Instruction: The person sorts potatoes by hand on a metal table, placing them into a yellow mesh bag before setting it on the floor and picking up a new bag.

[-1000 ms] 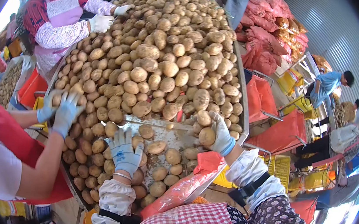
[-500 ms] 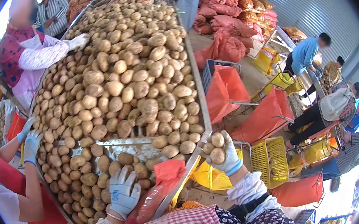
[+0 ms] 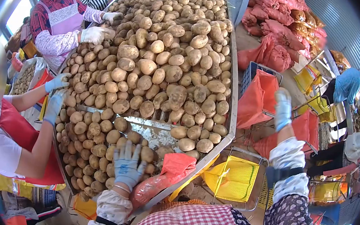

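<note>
Potatoes [image 3: 148, 67] lie heaped on a large metal-edged sorting table [image 3: 233, 96]. My left hand [image 3: 128, 168], in a pale blue and white glove, rests on potatoes near the table's front edge, fingers spread. Beside it, on the table's edge, lies a red plastic bag [image 3: 167, 175]. My right hand [image 3: 282, 110], in a similar glove, is stretched out to the right of the table, above the red bags; its fingers are blurred and point away from me. No potato shows in it. A yellow mesh bag [image 3: 238, 179] hangs on a frame below that arm.
Two people's gloved hands [image 3: 93, 35] [image 3: 54, 99] touch the potatoes along the left side. Open red bags [image 3: 258, 99] on frames stand at the right, by a blue crate [image 3: 249, 78]. Filled red sacks [image 3: 280, 31] are stacked behind. More people work at the far right.
The view has turned, shifting the table rightward. My right hand has moved out and away from the table; the potatoes it held no longer show. My left hand stays on the potatoes.
</note>
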Tool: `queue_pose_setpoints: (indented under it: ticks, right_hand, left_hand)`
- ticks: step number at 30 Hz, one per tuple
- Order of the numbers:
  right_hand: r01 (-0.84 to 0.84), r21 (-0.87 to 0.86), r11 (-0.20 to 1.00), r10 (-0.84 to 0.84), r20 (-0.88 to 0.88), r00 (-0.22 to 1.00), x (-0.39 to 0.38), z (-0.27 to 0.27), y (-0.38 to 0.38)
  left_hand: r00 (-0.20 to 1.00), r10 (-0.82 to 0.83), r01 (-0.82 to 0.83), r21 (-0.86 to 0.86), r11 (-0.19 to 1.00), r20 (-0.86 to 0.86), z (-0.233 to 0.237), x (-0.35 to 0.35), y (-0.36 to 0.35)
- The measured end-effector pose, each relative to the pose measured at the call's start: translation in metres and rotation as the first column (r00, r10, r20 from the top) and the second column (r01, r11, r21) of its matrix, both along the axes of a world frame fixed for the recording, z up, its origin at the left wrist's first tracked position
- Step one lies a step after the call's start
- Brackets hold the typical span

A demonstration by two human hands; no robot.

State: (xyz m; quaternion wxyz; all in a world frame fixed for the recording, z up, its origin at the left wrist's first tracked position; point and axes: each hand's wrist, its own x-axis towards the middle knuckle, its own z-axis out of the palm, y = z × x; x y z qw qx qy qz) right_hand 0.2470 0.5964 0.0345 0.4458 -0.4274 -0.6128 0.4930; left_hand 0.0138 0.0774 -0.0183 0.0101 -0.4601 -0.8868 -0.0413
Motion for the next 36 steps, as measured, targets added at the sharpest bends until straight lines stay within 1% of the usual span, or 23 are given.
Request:
queue_pose_setpoints:
  ticks: [1, 2, 3, 4, 5, 8, 11, 13, 15, 16, 17, 19, 21, 23, 25, 26, 27, 29, 30, 31, 33, 35, 36]
  right_hand:
    - [-0.152, 0.244, 0.958, 0.132, 0.096, 0.987, -0.021, -0.025, -0.006]
    - [-0.399, 0.297, 0.867, 0.322, 0.278, 0.905, -0.049, 0.01, -0.07]
    - [-0.509, 0.143, 0.849, 0.498, 0.108, 0.861, -0.077, -0.002, -0.108]
    - [-0.594, 0.356, 0.721, 0.42, 0.458, 0.784, -0.099, 0.009, -0.13]
    - [-0.705, 0.489, 0.514, 0.213, 0.724, 0.657, -0.115, 0.019, -0.147]
    - [-0.664, 0.368, 0.651, -0.017, 0.882, 0.472, -0.158, -0.016, -0.17]
    - [-0.673, 0.282, 0.684, 0.019, 0.915, 0.403, -0.156, -0.017, -0.22]
    - [-0.647, 0.202, 0.735, 0.22, 0.832, 0.509, -0.144, -0.016, -0.23]
    - [-0.84, 0.162, 0.518, 0.595, 0.637, 0.49, -0.13, -0.021, -0.229]
    - [-0.891, 0.199, 0.408, 0.606, 0.671, 0.427, -0.126, -0.02, -0.241]
    - [-0.924, 0.107, 0.366, 0.699, 0.624, 0.35, -0.126, -0.003, -0.258]
    - [-0.877, 0.241, 0.415, 0.643, 0.605, 0.47, -0.137, -0.013, -0.255]
    - [-0.715, 0.393, 0.578, 0.239, 0.756, 0.609, -0.145, -0.012, -0.251]
    - [-0.716, 0.237, 0.657, 0.251, 0.826, 0.504, -0.145, -0.027, -0.255]
    - [-0.883, 0.037, 0.467, 0.373, 0.897, 0.236, -0.15, -0.02, -0.272]
    - [-0.949, 0.101, 0.299, 0.432, 0.872, 0.229, -0.154, -0.02, -0.287]
    - [-0.953, 0.207, 0.22, 0.419, 0.862, 0.284, -0.149, -0.015, -0.302]
    - [-0.943, 0.24, 0.232, 0.72, 0.61, 0.332, -0.154, -0.014, -0.304]
    - [-0.929, 0.28, 0.241, 0.68, 0.634, 0.367, -0.152, -0.008, -0.302]
    - [-0.915, 0.323, 0.243, 0.637, 0.658, 0.402, -0.149, 0.005, -0.301]
    - [-0.936, 0.291, 0.198, 0.631, 0.693, 0.348, -0.135, 0.032, -0.315]
    - [-0.968, 0.178, -0.175, 0.494, 0.867, 0.07, -0.114, 0.017, -0.326]
    - [-0.965, 0.18, -0.188, 0.496, 0.866, 0.065, -0.105, 0.004, -0.328]
  left_hand:
    - [0.993, 0.066, -0.07, -0.038, 0.997, -0.095, -0.002, -0.005, -0.007]
    - [0.992, 0.092, -0.1, -0.09, 0.991, -0.084, 0.002, -0.011, -0.007]
    - [0.991, 0.107, -0.115, -0.088, 0.989, -0.081, 0.004, -0.014, -0.005]
    - [0.987, 0.149, -0.154, -0.074, 0.985, -0.066, 0.007, -0.02, -0.003]
    - [0.979, 0.195, -0.198, -0.063, 0.978, -0.053, 0.009, -0.025, -0.003]
    - [0.902, 0.432, -0.432, -0.014, 0.902, -0.026, 0.008, -0.033, -0.03]
    - [0.804, 0.594, -0.595, 0.04, 0.803, 0.03, 0.003, -0.028, -0.079]
    - [0.778, 0.626, -0.628, 0.082, 0.774, 0.045, 0.005, -0.009, -0.104]
    - [0.755, 0.651, -0.656, 0.061, 0.752, 0.084, 0.008, 0.011, -0.105]
    - [0.799, 0.59, -0.595, 0.01, 0.804, 0.114, 0.011, 0.017, -0.1]
    - [0.841, 0.521, -0.521, -0.043, 0.852, 0.147, 0.013, 0.021, -0.098]
    - [0.858, 0.494, -0.499, -0.002, 0.867, 0.145, -0.01, 0.008, -0.099]
    - [0.873, 0.489, -0.488, 0.03, 0.872, -0.003, -0.027, -0.011, -0.103]
    - [0.869, 0.495, -0.495, 0.023, 0.868, 0.004, -0.02, -0.023, -0.101]
    - [0.859, 0.51, -0.507, -0.06, 0.86, 0.052, -0.007, -0.026, -0.1]
    - [0.867, 0.496, -0.494, -0.035, 0.868, 0.058, -0.01, -0.025, -0.106]
    - [0.865, 0.499, -0.497, -0.039, 0.867, 0.06, -0.011, -0.021, -0.113]
    - [0.884, 0.437, -0.446, 0.022, 0.895, 0.167, -0.013, -0.003, -0.132]
    - [0.893, 0.395, -0.428, 0.136, 0.893, 0.217, -0.022, 0.007, -0.147]
    - [0.893, 0.39, -0.425, 0.133, 0.895, 0.224, -0.012, 0.02, -0.152]
    - [0.917, 0.298, -0.348, 0.168, 0.922, 0.265, 0.022, 0.051, -0.155]
    - [0.913, 0.254, -0.316, 0.159, 0.935, 0.321, 0.015, 0.075, -0.15]
    - [0.908, 0.211, -0.279, 0.148, 0.949, 0.361, 0.013, 0.082, -0.148]
